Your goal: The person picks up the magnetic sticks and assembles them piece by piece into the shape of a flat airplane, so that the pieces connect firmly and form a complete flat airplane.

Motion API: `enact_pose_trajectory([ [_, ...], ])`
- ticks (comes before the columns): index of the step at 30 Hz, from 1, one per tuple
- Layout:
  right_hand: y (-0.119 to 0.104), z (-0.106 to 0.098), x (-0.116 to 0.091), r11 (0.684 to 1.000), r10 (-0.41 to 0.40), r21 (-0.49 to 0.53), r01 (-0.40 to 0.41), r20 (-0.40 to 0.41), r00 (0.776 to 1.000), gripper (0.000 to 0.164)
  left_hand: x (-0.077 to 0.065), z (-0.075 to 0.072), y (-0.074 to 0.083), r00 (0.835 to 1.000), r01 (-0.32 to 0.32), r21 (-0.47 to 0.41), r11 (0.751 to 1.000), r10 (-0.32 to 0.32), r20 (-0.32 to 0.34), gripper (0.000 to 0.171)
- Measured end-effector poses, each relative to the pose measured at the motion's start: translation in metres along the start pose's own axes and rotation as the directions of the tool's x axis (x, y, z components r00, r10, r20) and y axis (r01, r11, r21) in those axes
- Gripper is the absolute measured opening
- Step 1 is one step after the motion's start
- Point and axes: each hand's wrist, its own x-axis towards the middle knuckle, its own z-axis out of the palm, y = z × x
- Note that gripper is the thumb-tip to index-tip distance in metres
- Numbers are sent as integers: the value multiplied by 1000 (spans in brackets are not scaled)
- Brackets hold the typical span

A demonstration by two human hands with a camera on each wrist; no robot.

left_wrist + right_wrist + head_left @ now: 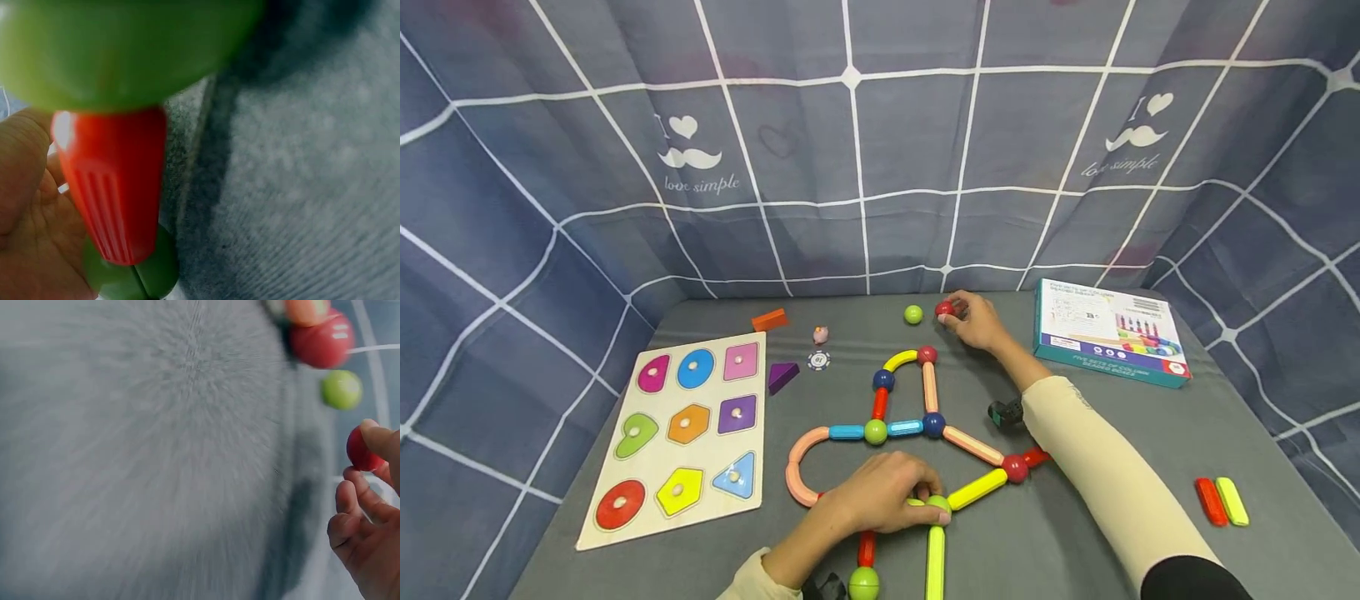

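Observation:
My right hand (976, 323) pinches a red ball (945, 309) between thumb and fingers at the back of the table; the right wrist view shows the same red ball (364, 450) at the fingertips. Just left of it lies a loose green ball (913, 314). My left hand (887, 493) grips a green ball (939, 504) at a joint of the built figure of sticks and balls. From that ball a yellow stick (977, 490) runs to another red ball (1016, 468). Close to the left wrist camera, a red stick (119, 181) stands between two green balls.
A wooden shape puzzle board (749, 492) lies on the left, near a purple block (783, 377), an orange block (770, 320), a small pink figure (821, 335) and a chip (819, 360). At right are a toy box (1112, 332) and red (1211, 502) and yellow sticks (1232, 501).

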Motion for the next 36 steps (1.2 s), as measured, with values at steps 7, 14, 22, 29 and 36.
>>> enact_pose_trajectory([
  [7, -3, -48, -61, 993, -2, 118, 7, -48, 999, 32, 0, -16, -9, 999, 38, 26, 999, -38, 13, 24],
  [14, 4, -67, -121, 969, 93, 227, -99, 36, 995, 28, 14, -51, -8, 1000, 8, 103, 995, -7, -6, 28],
  [22, 28, -45, -148, 888, 234, 384, -253, 96, 967, 34, 65, -47, -6, 990, 14, 75, 997, -3, -143, 17],
  [29, 25, -39, -156, 852, 281, 432, -295, 96, 955, 34, 95, -28, -10, 975, 130, 159, 979, -97, -198, 30],
  [36, 28, -36, -164, 857, 277, 433, -281, 73, 958, 35, 104, -17, -11, 968, 212, 164, 963, -184, -172, 31],
])
